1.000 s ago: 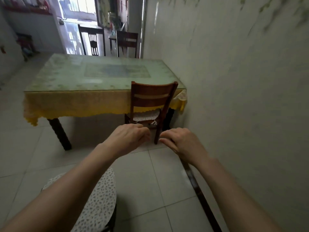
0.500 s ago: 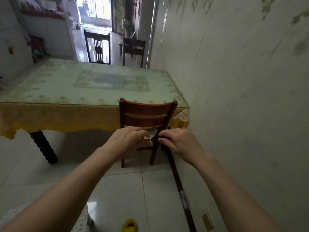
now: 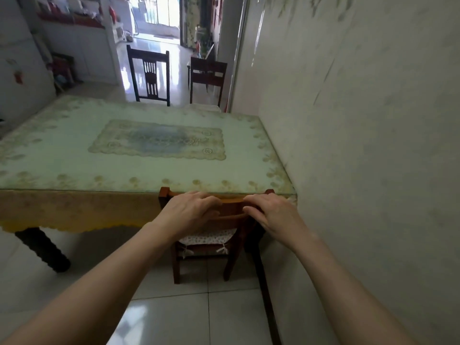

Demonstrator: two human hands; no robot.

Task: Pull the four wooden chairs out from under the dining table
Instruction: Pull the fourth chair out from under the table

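A brown wooden chair (image 3: 231,210) with a floral seat cushion (image 3: 206,241) stands tucked against the near edge of the dining table (image 3: 74,158), close to the right wall. My left hand (image 3: 191,212) lies over the left part of its top rail, fingers curled on it. My right hand (image 3: 273,215) grips the right part of the same rail. Two more chairs stand apart from the table's far side: a dark slatted one (image 3: 149,75) and a brown one (image 3: 207,75).
The wall (image 3: 373,145) runs close along the right of the table and chair, with a dark baseboard (image 3: 263,282) at its foot. A thick dark table leg (image 3: 42,247) stands at the left. Tiled floor (image 3: 174,314) lies behind the chair.
I have stepped up to the table; both hands rose from in front of the chair's seat and closed on its top rail. A cushioned seat at lower left has left the view.
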